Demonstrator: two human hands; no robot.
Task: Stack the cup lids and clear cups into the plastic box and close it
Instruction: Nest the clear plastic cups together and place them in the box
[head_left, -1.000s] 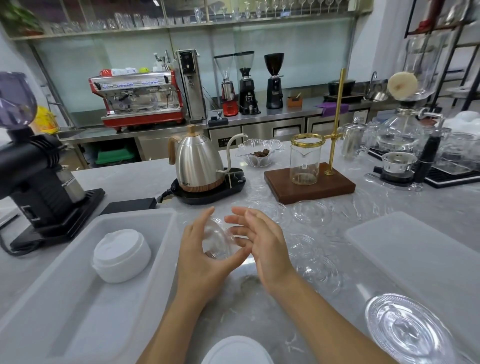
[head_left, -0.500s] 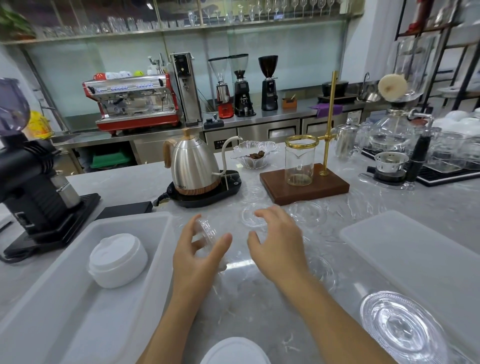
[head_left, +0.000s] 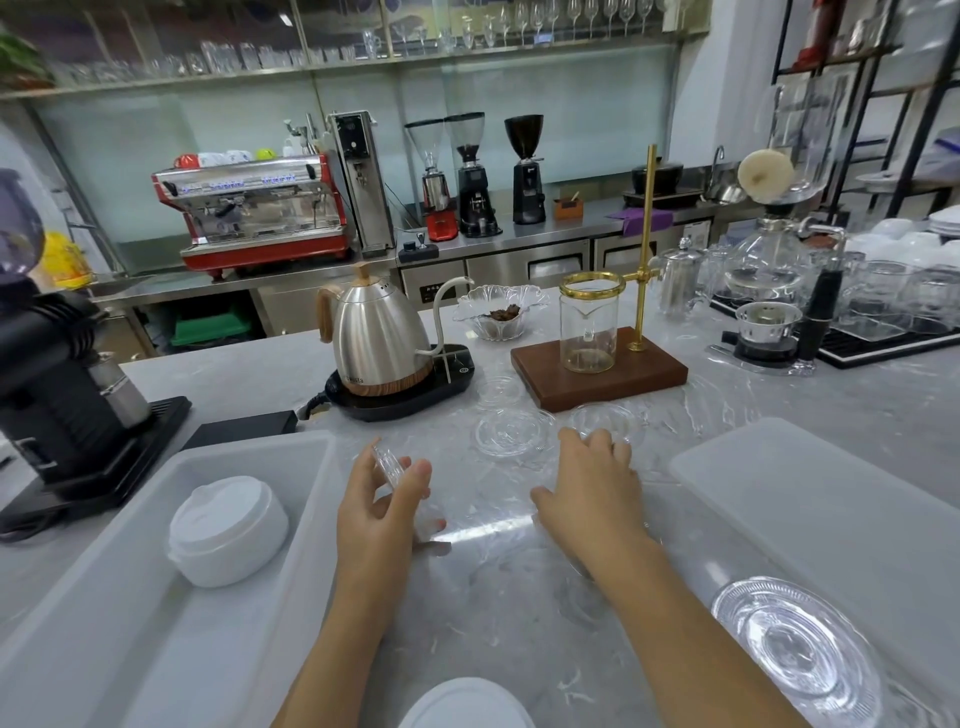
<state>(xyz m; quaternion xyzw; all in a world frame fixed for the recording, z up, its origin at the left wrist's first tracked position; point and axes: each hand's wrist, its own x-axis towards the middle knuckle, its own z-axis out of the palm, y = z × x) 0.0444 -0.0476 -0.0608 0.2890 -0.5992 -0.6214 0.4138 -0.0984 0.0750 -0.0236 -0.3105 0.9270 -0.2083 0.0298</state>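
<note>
**Q:** What is shown around the work area, from left to right?

**A:** A black grinder (head_left: 57, 395) is seen at the far left of the marble counter (head_left: 519, 613). A steel kettle (head_left: 376, 340) on its black base is placed behind the centre, with a glass dish (head_left: 501, 312) of dark beans just beside it. A glass beaker (head_left: 589, 327) is held in a brass ring on a wooden stand (head_left: 597, 371). Siphon glassware is crowded at the far right.

**Q:** How are the hands held?

**A:** By the left hand (head_left: 382, 512), a clear cup (head_left: 402, 486) is gripped between thumb and curled fingers, tilted, just right of the plastic box (head_left: 130, 623). The right hand (head_left: 592, 491) is laid palm down with its fingers loosely spread; its fingertips are placed at the near rim of a clear dome lid (head_left: 605, 423). Whether that lid is actually touched cannot be told.

**Q:** What is contained in the box, and where are the other pieces?

**A:** A stack of white cup lids (head_left: 228, 530) is seen inside the box, near its far end. Two flat clear lids (head_left: 511, 431) are left on the counter between the kettle and the stand. The translucent box cover (head_left: 831, 519) is laid flat at the right, apart from the box. A ribbed clear lid (head_left: 795, 644) is seen at its near edge, and a white lid (head_left: 467, 704) is cut off by the bottom edge.
</note>
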